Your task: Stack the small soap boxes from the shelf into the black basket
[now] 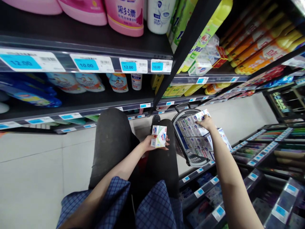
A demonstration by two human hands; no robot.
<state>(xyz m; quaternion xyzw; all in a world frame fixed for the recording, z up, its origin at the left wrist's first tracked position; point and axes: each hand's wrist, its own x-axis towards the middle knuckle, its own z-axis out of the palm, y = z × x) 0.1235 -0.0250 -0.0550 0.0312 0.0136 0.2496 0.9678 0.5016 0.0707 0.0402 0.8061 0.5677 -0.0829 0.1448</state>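
Observation:
My left hand (pixel 148 143) is closed round a small stack of white-and-green soap boxes (pixel 159 136), held above my right knee. My right hand (pixel 207 123) reaches to the far side of a grey shopping basket (pixel 197 164), its fingers gripping a white soap box (pixel 204 113) at the top of the load. Many similar soap boxes (pixel 194 128) are packed in rows inside the basket. My right fingertips are partly hidden, so I cannot tell whether that box is lifted clear of the others.
Shelving (pixel 90 41) with pink bottles (pixel 125 16) and price labels rises in front. Further soap boxes (pixel 201 65) sit on the right-hand shelf beside yellow bottles (pixel 267 47). Low shelves (pixel 257 149) line the right, beyond the basket. Pale tiled floor (pixel 35 168) shows at left.

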